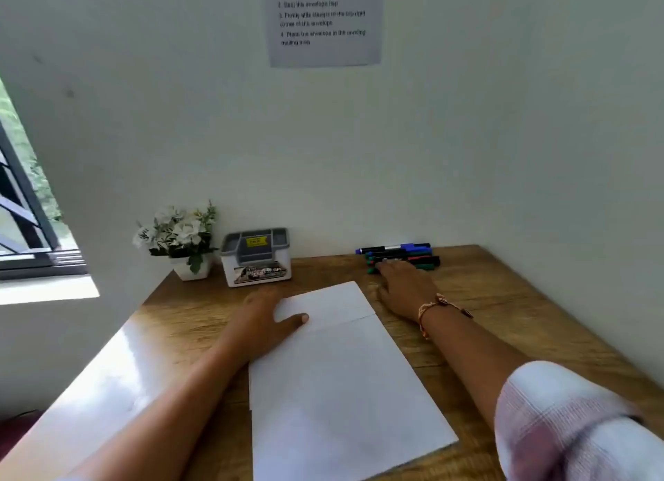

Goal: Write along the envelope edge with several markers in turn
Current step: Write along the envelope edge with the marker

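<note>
Right hand [406, 286]: stretched forward, fingers nearly straight and a little spread, with the fingertips [385, 262] lying on the pile of markers; no marker looks pinched or lifted.
Markers [399, 256]: a loose heap of blue, green, red and black barrels, directly under and just beyond the right fingertips, lying crosswise to them.
Left hand [266, 315]: flat and relaxed, thumb laid on the white envelope, the other fingers past its left edge on the wooden desk [503, 301].
Envelope [341, 372]: under the left thumb, and just beside the right thumb on its other side; a crease line runs across it at thumb level.
Risk, markers: the barrels are round and stacked, so a poke from straight fingertips will likely roll them away or drag two along at once.
Risk, envelope: only the thumb pins it, near one edge, so a writing stroke at the far edge may well swivel the sheet (smooth paper on smooth wood).
Risk, cap: uncapping probably needs both hands, and lifting the left one frees the envelope.
Risk, ink: the right forearm and its loose sleeve [575, 419] would cross fresh lines and smear them.
</note>
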Demonstrator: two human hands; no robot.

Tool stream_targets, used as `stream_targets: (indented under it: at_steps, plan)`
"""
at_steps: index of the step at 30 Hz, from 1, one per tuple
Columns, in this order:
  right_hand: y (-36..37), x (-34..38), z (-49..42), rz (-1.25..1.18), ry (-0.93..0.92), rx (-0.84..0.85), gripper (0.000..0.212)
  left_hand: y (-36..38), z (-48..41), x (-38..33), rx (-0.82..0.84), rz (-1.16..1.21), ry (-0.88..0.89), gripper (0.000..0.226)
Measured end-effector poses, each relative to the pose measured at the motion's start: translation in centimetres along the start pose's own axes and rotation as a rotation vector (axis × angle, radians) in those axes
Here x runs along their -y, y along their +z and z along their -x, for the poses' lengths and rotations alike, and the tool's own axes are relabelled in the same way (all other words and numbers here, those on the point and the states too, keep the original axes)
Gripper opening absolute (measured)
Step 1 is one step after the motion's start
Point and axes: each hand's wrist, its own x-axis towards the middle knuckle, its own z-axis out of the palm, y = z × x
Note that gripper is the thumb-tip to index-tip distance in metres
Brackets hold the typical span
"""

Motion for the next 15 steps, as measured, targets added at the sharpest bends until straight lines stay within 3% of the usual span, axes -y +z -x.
stream_targets:
  at_steps: [7,15]
  plan:
    - [1.8,-0.1,-2.0,0.014,0.045,-0.096,0.037,0.9,-0.6,1.3,0.015,-0.021,0.032,0.071]
    - [1.4,0.5,-2.1,-0.003,0.025,-0.095,0.031,-0.3,-0.2,1.5,0.039,-0.057,0.081,0.066]
